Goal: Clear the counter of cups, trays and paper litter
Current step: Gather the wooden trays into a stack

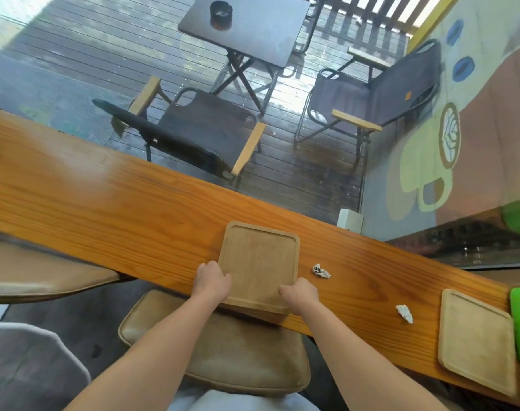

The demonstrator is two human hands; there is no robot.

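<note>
My left hand (213,280) and right hand (300,293) are both closed on the near corners of the wooden tray (260,262), which overhangs the bench (104,200) edge, probably ready to lift. Crumpled paper (321,271) lies just beside it.

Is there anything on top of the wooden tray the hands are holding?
No. The wooden tray shows bare wood inside. The left hand and right hand grip its near corners, covering those bits. What lies underneath cannot be seen.
</note>
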